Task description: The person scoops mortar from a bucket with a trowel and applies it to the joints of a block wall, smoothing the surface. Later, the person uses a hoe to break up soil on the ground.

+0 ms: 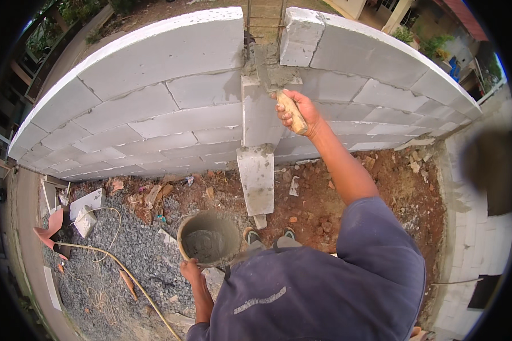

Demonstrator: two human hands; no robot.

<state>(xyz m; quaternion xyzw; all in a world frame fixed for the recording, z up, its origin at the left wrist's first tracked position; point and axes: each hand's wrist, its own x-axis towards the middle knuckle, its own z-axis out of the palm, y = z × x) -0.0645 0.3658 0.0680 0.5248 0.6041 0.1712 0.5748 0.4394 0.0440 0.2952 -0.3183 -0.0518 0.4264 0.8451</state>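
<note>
My right hand [302, 109] is closed around the pale wooden handle of a trowel [292, 113]. The trowel's grey blade points away from me into wet mortar [283, 74] in the gap between two stretches of the block wall [153, 54]. Below that mortar, a flat grey panel [258, 116] covers the gap's near side. Lower left, my left hand [192, 271] grips the rim of a round bucket [231, 236]. Grey mortar [203, 244] lies inside it. Part of the left hand's fingers is hidden at the rim.
Steel reinforcing bars [265, 23] rise from the gap. A mortar-stained board [257, 179] leans below the panel, before my feet. Grey gravel [136, 250] with a yellowish hose [119, 264] spreads left; reddish soil and rubble [318, 210] lie right. Another block wall [472, 238] stands at right.
</note>
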